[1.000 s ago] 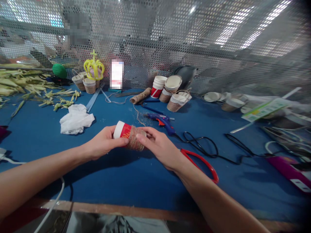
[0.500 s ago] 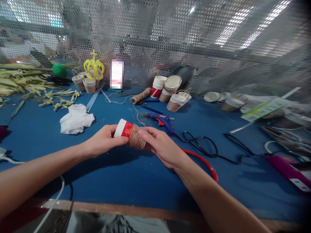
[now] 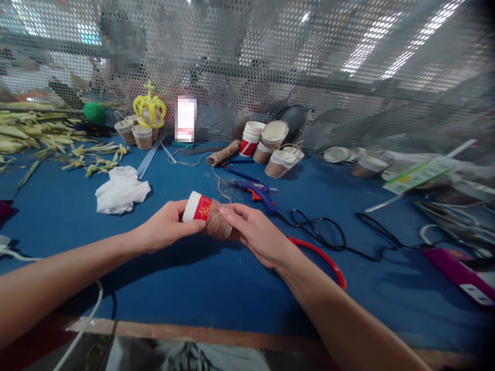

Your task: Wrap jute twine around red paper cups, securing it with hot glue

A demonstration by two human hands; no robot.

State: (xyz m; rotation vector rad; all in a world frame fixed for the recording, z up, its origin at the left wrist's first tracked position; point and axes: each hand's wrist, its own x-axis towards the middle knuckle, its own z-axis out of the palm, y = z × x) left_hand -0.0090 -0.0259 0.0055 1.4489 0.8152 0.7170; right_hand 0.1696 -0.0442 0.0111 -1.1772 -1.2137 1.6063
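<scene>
Between both hands, tilted on its side above the blue table, is a red and white paper cup [image 3: 203, 207]. Brown twine [image 3: 218, 222] is wound in several turns round its right part. My left hand [image 3: 169, 222] is closed on the white and red part, thumb across the near side. My right hand [image 3: 253, 229] grips the wound end, its thumb on the twine; its other fingers are partly hidden behind the cup. A loose strand of twine runs from behind the cup toward the back. Just beyond my right hand lies a blue hot glue gun [image 3: 258, 195].
Twine-wrapped cups [image 3: 281, 161] and a stack of paper cups [image 3: 251, 138] stand at the back. A crumpled white cloth [image 3: 120, 189] lies left, near corn husks [image 3: 23, 133]. Black cable [image 3: 320, 226], a red tube [image 3: 328, 260] and a purple power strip [image 3: 458, 270] lie right.
The cup has shifted very slightly to the right and down in both hands. My grip on it looks the same, and the things on the table have stayed put.
</scene>
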